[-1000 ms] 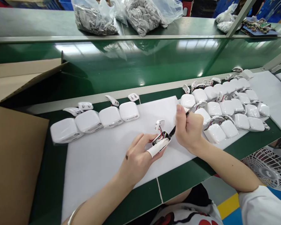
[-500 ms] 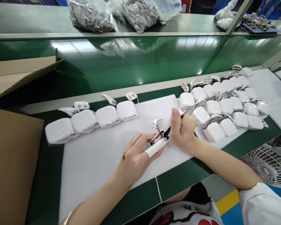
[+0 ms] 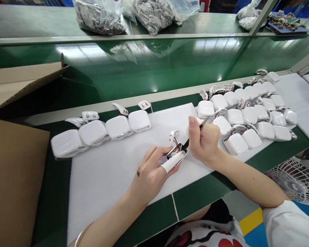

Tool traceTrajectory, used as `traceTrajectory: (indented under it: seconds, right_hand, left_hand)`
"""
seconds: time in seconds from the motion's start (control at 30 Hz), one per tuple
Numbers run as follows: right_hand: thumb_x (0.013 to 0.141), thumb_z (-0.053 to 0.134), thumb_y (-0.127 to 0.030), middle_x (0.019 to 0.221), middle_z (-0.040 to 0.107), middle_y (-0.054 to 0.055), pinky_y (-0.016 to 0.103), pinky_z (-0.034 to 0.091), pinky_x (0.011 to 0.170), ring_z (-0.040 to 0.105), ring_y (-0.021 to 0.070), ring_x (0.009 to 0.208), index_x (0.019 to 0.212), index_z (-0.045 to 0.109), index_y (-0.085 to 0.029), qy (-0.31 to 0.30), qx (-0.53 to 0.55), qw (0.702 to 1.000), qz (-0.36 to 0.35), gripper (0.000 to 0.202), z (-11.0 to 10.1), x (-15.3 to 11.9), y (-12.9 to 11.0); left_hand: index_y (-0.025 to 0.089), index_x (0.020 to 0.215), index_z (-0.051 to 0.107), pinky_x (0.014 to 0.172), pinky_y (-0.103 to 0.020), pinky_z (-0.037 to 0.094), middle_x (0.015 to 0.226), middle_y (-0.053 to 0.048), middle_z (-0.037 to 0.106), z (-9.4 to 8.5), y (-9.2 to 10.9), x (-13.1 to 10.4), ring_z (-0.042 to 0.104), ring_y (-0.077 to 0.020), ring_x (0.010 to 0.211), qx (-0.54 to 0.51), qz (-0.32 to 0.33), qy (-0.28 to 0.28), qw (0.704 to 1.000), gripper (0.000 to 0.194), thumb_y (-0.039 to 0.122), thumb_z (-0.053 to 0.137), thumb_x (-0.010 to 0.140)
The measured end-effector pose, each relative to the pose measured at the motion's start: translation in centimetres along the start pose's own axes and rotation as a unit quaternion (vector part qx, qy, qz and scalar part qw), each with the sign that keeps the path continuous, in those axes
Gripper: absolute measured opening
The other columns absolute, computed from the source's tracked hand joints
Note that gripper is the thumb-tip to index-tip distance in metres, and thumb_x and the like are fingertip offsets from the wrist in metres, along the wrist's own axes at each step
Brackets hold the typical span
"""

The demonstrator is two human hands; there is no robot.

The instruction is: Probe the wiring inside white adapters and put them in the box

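Note:
My left hand [image 3: 151, 169], a white cover on its thumb, is closed round a small white plastic housing [image 3: 181, 158] turned on its side. Coloured wires [image 3: 179, 148] show in the housing's opening, and a small white cover piece [image 3: 174, 135] hangs from it on red and black leads. In a fist, my right hand [image 3: 204, 142] grips a slim dark tool [image 3: 186, 144], which looks like tweezers. Its black tip points down into the opening beside the wires. The fingers hide the tool's middle; its thin metallic other end sticks out above the fist.
Several white housings [image 3: 118, 127] with loose covers stand in a row at left. Many more [image 3: 235, 144] sit close together at right. White sheeting [image 3: 105, 185] lies under my hands. A cardboard box [image 3: 15, 178] borders the left; bags of grey parts [image 3: 154, 17] rest on the shelf.
Both hands, the housing and the tool keep nearly the same pose, shifted very slightly right in view. The tip stays at the wired opening.

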State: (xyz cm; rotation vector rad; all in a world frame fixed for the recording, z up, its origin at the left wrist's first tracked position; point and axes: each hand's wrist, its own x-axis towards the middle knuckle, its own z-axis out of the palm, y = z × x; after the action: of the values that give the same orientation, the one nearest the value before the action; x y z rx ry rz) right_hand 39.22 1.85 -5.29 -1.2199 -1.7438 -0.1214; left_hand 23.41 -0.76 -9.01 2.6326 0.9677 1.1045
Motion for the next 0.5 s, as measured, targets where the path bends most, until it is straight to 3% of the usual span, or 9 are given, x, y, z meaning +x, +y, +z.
traceTrajectory:
  seconds: [0.17,0.33,0.5]
  right_hand:
    - [0.099,0.02,-0.031,0.045,0.023,-0.003,0.025,0.026,0.038,0.025,0.0088,0.038,0.047,0.035,-0.02,0.014,0.018,0.998,-0.056,0.055,-0.3,0.0,1.2]
    - [0.099,0.018,-0.036,0.046,0.032,-0.001,0.025,0.031,0.041,0.034,0.01,0.041,0.049,0.036,-0.019,-0.016,0.059,0.996,-0.06,0.056,-0.1,-0.3,2.2]
    - [0.099,0.022,-0.031,0.046,0.025,-0.003,0.025,0.028,0.041,0.03,0.0097,0.04,0.048,0.036,-0.019,0.048,0.034,0.996,-0.071,0.054,0.2,-0.6,2.1]
  left_hand:
    - [0.019,0.094,0.056,0.063,-0.026,0.045,0.087,-0.004,0.057,0.1,0.1,0.1,0.049,-0.0137,0.073,0.012,-0.007,-0.013,1.0,0.023,0.007,0.063,0.076]
    - [0.02,0.095,0.056,0.065,-0.027,0.044,0.083,-0.003,0.052,0.1,0.0,0.4,0.045,-0.0134,0.072,0.003,-0.016,-0.039,0.999,0.023,0.007,0.06,0.077]
    - [0.021,0.096,0.056,0.065,-0.027,0.044,0.083,-0.002,0.049,0.1,0.0,0.4,0.044,-0.0137,0.073,0.002,-0.015,-0.041,0.999,0.023,0.007,0.058,0.078]
